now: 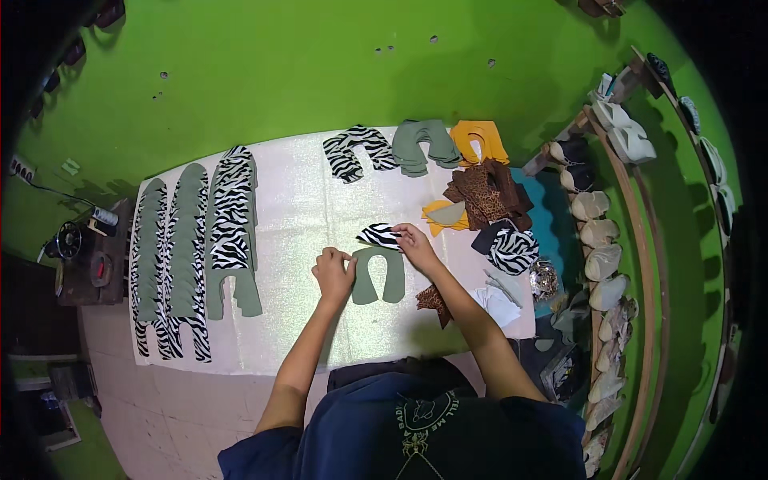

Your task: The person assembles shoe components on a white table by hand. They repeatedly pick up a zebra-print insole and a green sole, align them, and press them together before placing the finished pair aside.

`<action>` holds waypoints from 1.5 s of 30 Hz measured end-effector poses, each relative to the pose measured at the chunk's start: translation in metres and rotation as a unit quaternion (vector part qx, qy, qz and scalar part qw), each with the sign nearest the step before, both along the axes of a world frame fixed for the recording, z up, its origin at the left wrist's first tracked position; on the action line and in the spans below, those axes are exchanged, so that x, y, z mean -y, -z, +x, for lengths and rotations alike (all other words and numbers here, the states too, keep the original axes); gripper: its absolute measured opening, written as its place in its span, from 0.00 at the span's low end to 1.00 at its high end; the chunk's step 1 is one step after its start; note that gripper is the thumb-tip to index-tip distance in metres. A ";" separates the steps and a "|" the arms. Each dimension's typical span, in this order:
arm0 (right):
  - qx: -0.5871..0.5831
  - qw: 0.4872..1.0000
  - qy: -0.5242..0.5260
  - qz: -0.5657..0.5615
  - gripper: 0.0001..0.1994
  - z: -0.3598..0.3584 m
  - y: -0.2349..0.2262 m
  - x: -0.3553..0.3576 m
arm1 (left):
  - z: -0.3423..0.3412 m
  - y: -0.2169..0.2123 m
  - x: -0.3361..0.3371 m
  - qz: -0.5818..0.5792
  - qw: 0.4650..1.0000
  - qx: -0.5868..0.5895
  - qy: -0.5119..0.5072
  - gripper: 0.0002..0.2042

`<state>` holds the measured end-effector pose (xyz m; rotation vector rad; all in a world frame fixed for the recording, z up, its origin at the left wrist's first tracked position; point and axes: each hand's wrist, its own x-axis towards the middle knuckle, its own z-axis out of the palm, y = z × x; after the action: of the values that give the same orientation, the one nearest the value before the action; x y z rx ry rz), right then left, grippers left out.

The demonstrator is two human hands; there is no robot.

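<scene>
A grey-green U-shaped cut piece [366, 280] lies on the pale table before me, its open end toward me. My left hand [333, 274] is at its upper left edge, fingers curled in, with thumb and fingertip closed at the border. A small curved zebra-print piece [378, 235] sits along the top of the green one. Its right end is pinched between the thumb and fingers of my right hand [413, 245]. Just below my right forearm lies a leopard-print scrap [432, 304], partly covered by the arm.
Overlapped rows of green and zebra pieces [189, 240] run down the table's left side. Zebra [344, 152], green [412, 148] and orange [490, 144] U-shaped stacks stand at the back. Leopard-print pieces [484, 200] and a zebra bundle [514, 246] lie right, beside a shoe rack [596, 264].
</scene>
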<state>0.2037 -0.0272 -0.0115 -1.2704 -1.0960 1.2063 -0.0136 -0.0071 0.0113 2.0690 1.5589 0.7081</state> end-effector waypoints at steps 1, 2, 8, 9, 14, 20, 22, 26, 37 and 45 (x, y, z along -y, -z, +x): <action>0.016 1.000 0.001 0.022 0.13 0.000 0.005 0.000 | 0.001 0.001 0.000 -0.001 1.000 0.003 0.001 0.10; 0.062 0.998 -0.006 -0.013 0.14 -0.003 -0.011 0.002 | 0.001 0.001 -0.001 -0.002 1.000 0.003 -0.001 0.09; 0.086 0.996 -0.020 -0.009 0.13 -0.003 -0.011 -0.002 | 0.000 -0.006 -0.013 -0.033 0.999 -0.016 0.001 0.09; 0.099 0.995 -0.024 -0.013 0.13 -0.003 -0.012 -0.002 | -0.001 -0.007 -0.016 -0.036 0.999 -0.023 0.000 0.09; 0.150 0.988 -0.040 -0.016 0.12 -0.008 -0.022 -0.005 | -0.001 -0.003 -0.018 -0.061 0.998 -0.019 -0.015 0.07; 0.168 0.983 -0.052 -0.043 0.12 -0.009 -0.025 -0.009 | 0.002 -0.005 -0.017 -0.056 0.998 -0.008 -0.033 0.06; 0.160 0.985 -0.050 -0.038 0.12 -0.012 -0.027 -0.011 | 0.000 -0.002 -0.017 -0.044 0.998 0.000 -0.037 0.06; 0.172 0.982 -0.060 -0.052 0.12 -0.009 -0.022 -0.011 | 0.002 -0.004 -0.013 -0.002 0.999 -0.012 -0.037 0.07; 0.173 0.982 -0.066 -0.036 0.12 -0.005 -0.017 -0.014 | 0.017 -0.001 0.039 0.113 0.993 -0.006 0.030 0.12; 0.172 0.982 -0.068 -0.034 0.12 -0.006 -0.018 -0.015 | 0.015 0.003 0.034 0.106 0.993 0.000 0.049 0.13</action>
<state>0.1973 -0.0121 0.0067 -1.5164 -1.4207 1.1572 0.0016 -0.0414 0.0079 2.2796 1.4247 0.8685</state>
